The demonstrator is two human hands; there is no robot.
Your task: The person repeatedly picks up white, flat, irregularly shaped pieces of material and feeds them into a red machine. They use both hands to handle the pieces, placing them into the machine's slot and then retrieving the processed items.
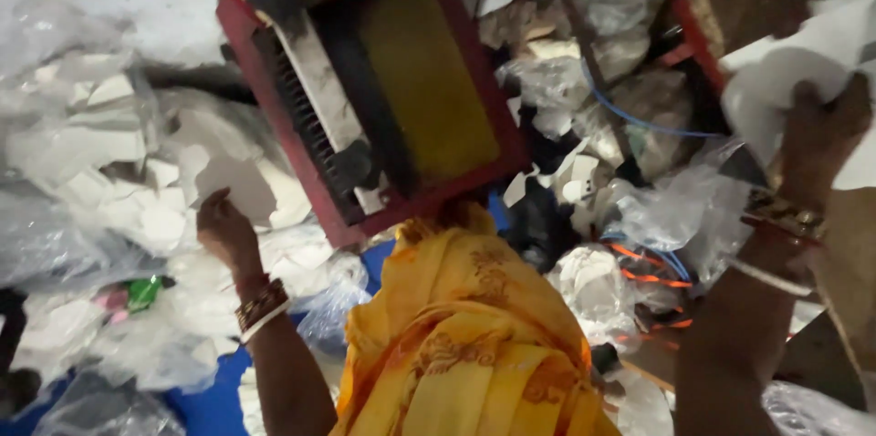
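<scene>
Head view, looking down over a lap draped in yellow embroidered cloth (470,345).

Left hand (224,231): bangles at the wrist, fingers curled onto a pale paper piece (239,188) lying on a heap of white paper scraps (119,181); fingertips touching the piece, full grip not clear. Around and beyond the hand, clear plastic bags (55,244) holding more scraps; below the wrist, a strip of blue sheet (214,399). Small green object (143,290) just left of the forearm, among the plastic.

Right hand (821,140): raised at the far right, closed on a white paper sheet (785,80), fingers and thumb clamped over its lower edge. Gold and white bangles on the wrist below. Sheet held above the clutter, apart from the heap.

Between the two hands: red-framed machine (383,108), tilted, with a yellow panel, a black slotted section and a pale bar along its left side. Lower corner of the frame just above the yellow cloth.

Between the machine and the right hand: crumpled plastic (675,203), white scraps, blue cable (639,121) curving across, orange cords (652,276) lower down. Second red frame (698,39) partly hidden behind the held sheet.
</scene>
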